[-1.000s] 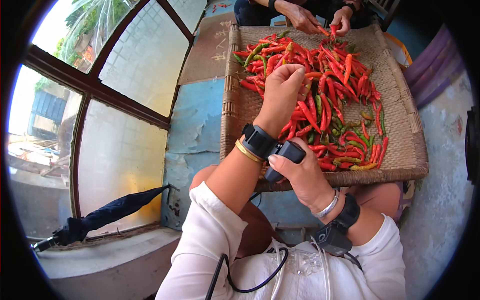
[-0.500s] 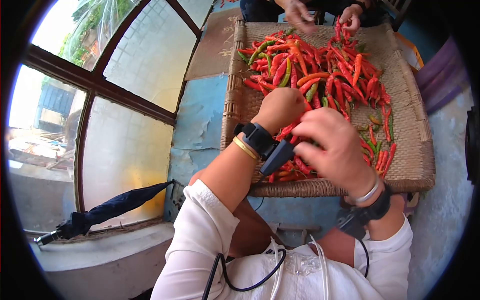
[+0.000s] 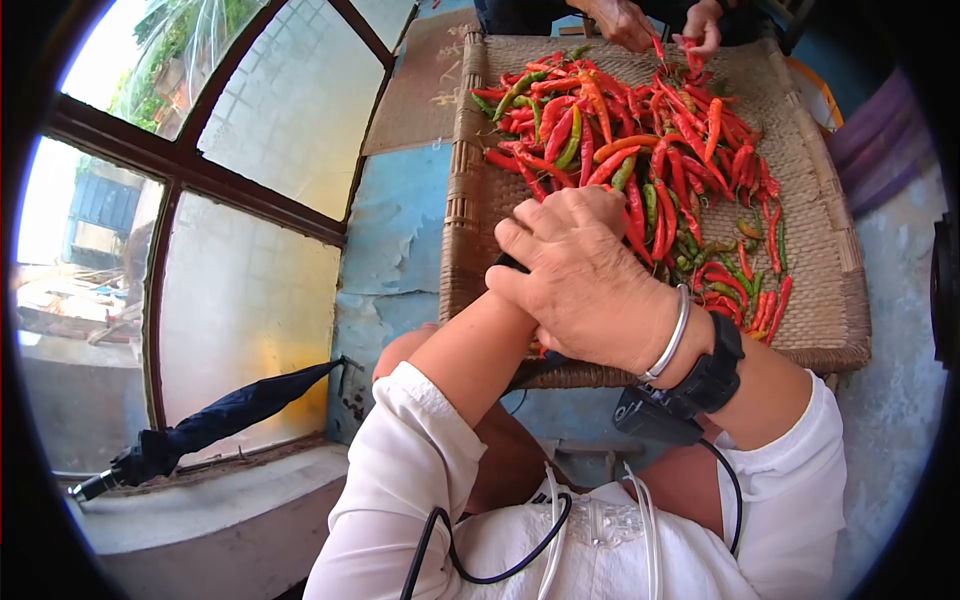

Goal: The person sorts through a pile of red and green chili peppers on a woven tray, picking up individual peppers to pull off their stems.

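Observation:
My right hand lies across my left wrist, its fingers curled over the black device strapped there. Only a part of my left hand shows beyond it, at the near side of the chilli heap, and its fingers are hidden. Red chillies, with some green and orange ones among them, lie heaped on a woven tray. Smaller red and green chillies lie to the right of my hands.
Across the tray, another person's hands hold or touch red chillies near its far edge. A framed window stands at the left, with a folded dark umbrella by its sill. Purple cloth hangs at the right.
My right hand has moved left and up onto my left wrist, covering the black device and most of my left hand. The other person's left-side hand has moved right, towards their other hand.

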Demonstrator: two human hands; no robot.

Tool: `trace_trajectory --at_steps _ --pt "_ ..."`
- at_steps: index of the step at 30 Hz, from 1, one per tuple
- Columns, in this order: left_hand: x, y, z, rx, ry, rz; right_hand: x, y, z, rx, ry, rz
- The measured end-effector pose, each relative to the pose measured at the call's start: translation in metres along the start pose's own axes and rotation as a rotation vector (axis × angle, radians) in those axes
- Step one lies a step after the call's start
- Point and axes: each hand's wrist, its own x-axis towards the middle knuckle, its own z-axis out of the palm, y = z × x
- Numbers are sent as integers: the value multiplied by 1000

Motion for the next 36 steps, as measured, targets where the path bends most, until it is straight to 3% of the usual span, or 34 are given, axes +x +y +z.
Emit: trace_trajectory --at_steps 4,7,9,13,15,18,19,21,25,27,28,29,31,36 --pt "-13 4 -3 -124 82 -7 0 -4 -5 -51 -38 24" --pt "-13 -3 -12 -660 -306 92 -1 -5 -4 -69 -91 64" --pt "-12 -10 -6 -746 -324 155 -1 -5 -4 -35 -141 82" --pt "-3 -27 20 -723 -142 254 0 -1 -4 -8 -145 87" --pt "4 -43 34 -645 22 357 -5 6 -12 282 93 34" --pt "19 -63 41 -589 280 501 -31 35 -23 550 281 289" --pt "12 -57 20 -1121 -91 172 -44 44 -21 595 316 418" --pt "7 -44 4 -1388 -241 -156 -70 58 -16 609 167 642" --pt "-2 -28 -9 -1491 -279 -222 -96 60 9 824 190 758" --pt "0 -22 -11 -1702 -182 -243 -91 54 9 815 179 648" --pt "1 -19 -12 -1713 -150 -252 -84 44 11 879 296 567" --pt "2 -17 -12 -1704 -149 -251 -79 32 5 933 278 584" --pt "3 -13 -9 -1784 -89 -253 -69 14 6 829 357 384" --pt "0 -8 -8 -1861 54 -247 -65 -5 28 993 396 394"
